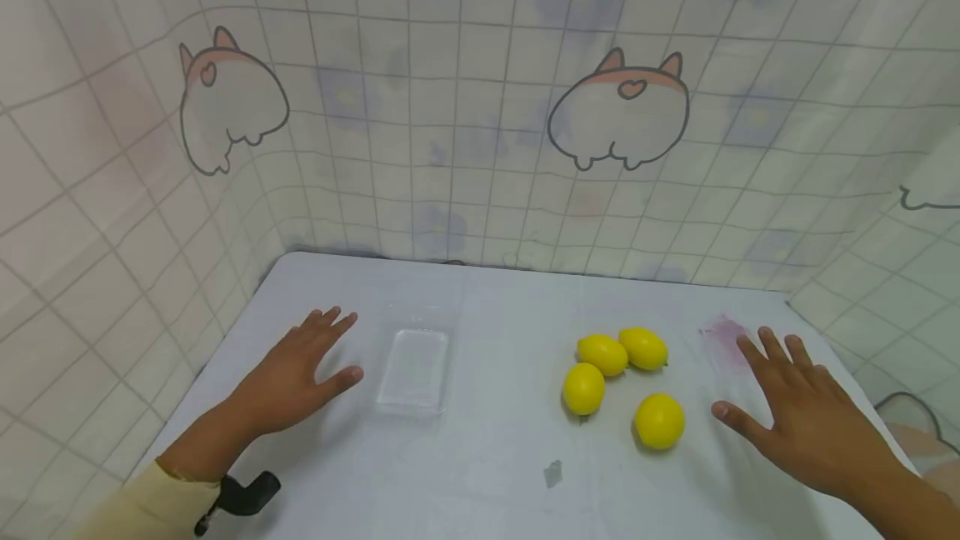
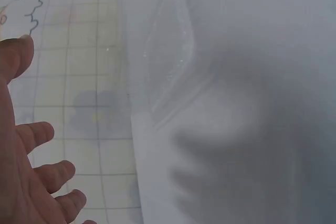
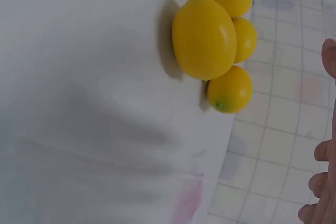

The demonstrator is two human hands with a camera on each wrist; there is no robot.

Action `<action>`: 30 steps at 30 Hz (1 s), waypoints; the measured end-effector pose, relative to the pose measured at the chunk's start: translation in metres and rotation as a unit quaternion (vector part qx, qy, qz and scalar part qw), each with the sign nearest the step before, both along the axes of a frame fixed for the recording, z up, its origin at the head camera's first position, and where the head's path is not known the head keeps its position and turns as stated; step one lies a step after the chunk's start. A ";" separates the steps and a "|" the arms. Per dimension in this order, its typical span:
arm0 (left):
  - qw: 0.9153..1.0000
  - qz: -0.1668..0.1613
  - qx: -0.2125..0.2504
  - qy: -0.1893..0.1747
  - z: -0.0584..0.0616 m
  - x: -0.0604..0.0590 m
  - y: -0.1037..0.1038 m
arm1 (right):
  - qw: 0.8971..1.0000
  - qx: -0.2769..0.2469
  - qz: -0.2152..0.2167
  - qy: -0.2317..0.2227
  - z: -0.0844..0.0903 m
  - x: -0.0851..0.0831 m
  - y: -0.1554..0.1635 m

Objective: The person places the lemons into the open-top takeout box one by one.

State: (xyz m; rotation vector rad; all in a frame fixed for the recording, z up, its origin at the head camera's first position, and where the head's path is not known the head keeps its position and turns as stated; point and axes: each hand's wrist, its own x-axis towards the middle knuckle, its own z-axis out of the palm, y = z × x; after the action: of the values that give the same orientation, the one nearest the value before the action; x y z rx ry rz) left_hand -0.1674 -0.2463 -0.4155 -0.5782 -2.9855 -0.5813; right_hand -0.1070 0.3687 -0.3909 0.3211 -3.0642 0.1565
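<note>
Several yellow lemons (image 1: 659, 422) lie on the white table right of its middle; three sit close together and one lies nearer the front. In the right wrist view the nearest lemon (image 3: 203, 37) partly covers another behind it. A clear plastic container (image 1: 412, 369) stands left of the middle, its see-through walls hard to make out. My left hand (image 1: 296, 377) hovers just left of the container, fingers extended, holding nothing. To the right of the lemons, my right hand (image 1: 810, 423) is held over the table with fingers spread, touching none of them.
The white table (image 1: 480, 457) ends at a checked curtain (image 1: 480, 107) behind and at both sides. A pink stain (image 1: 723, 336) marks the surface at the far right, and a grey patch (image 1: 552, 473) lies near the front. A black device (image 1: 251, 494) sits under the left wrist.
</note>
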 end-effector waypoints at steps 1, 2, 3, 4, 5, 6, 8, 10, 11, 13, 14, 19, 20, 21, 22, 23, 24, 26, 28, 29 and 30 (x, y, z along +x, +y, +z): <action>1.000 0.000 0.004 -0.005 -0.004 0.001 0.001 | 1.000 -0.002 0.001 -0.002 -0.001 0.000 -0.001; 1.000 0.000 0.008 -0.010 -0.007 0.002 0.002 | 1.000 -0.005 0.003 -0.003 -0.002 0.000 -0.002; 1.000 0.000 0.014 -0.014 -0.010 0.003 0.003 | 1.000 -0.007 0.004 -0.004 -0.003 0.000 -0.003; 1.000 -0.001 0.020 -0.018 -0.012 0.003 0.004 | 1.000 -0.010 0.004 -0.005 -0.004 0.000 -0.003; 0.999 0.000 0.025 -0.021 -0.014 0.004 0.005 | 1.000 -0.014 0.004 -0.007 -0.005 -0.001 -0.004; 0.999 0.000 0.029 -0.023 -0.016 0.004 0.005 | 1.000 -0.015 0.003 -0.011 -0.006 -0.001 -0.005; 0.999 0.003 0.036 -0.030 -0.020 0.005 0.006 | 1.000 -0.016 -0.003 -0.020 -0.009 -0.002 -0.008; 0.999 0.004 0.042 -0.034 -0.025 0.005 0.007 | 0.999 -0.014 -0.009 -0.032 -0.012 -0.003 -0.012; 0.998 0.004 0.046 -0.037 -0.027 0.005 0.007 | 0.999 -0.013 -0.012 -0.038 -0.013 -0.004 -0.013; 0.998 0.000 0.055 -0.039 -0.030 0.005 0.007 | 0.999 -0.012 -0.015 -0.045 -0.015 -0.004 -0.017; 0.997 -0.002 0.060 -0.040 -0.032 0.006 0.007 | 0.999 -0.012 -0.015 -0.046 -0.016 -0.004 -0.018; 0.996 -0.008 0.080 -0.040 -0.040 0.005 0.007 | 0.999 -0.009 -0.011 -0.047 -0.018 -0.005 -0.026; 0.996 -0.005 0.080 -0.043 -0.041 0.005 0.007 | 0.999 -0.006 -0.011 -0.048 -0.019 -0.005 -0.028; 0.996 -0.003 0.082 -0.045 -0.042 0.005 0.007 | 0.999 -0.002 -0.011 -0.049 -0.020 -0.006 -0.030; 0.995 0.000 0.084 -0.049 -0.043 0.005 0.008 | 0.998 0.003 -0.015 -0.054 -0.020 -0.006 -0.031; 0.995 0.004 0.085 -0.054 -0.044 0.005 0.008 | 0.998 0.006 -0.017 -0.056 -0.021 -0.007 -0.032; 0.995 0.007 0.086 -0.058 -0.045 0.005 0.008 | 0.998 0.009 -0.017 -0.057 -0.022 -0.007 -0.033; 0.994 0.012 0.086 -0.066 -0.045 0.005 0.009 | 0.998 0.010 -0.017 -0.059 -0.024 -0.007 -0.034; 0.994 0.013 0.088 -0.071 -0.045 0.006 0.010 | 0.998 0.010 -0.015 -0.060 -0.026 -0.007 -0.034; 0.993 0.013 0.089 -0.071 -0.045 0.006 0.010 | 0.998 0.008 -0.013 -0.058 -0.026 -0.006 -0.034; 0.993 0.012 0.092 -0.073 -0.045 0.006 0.010 | 0.998 0.006 -0.010 -0.056 -0.027 -0.006 -0.034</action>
State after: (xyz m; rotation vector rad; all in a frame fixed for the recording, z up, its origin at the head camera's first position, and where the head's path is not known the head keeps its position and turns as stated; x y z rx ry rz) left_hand -0.1613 -0.2359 -0.4600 -0.5062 -3.0200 -0.9229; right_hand -0.1129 0.3345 -0.4182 0.2928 -3.1790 0.1594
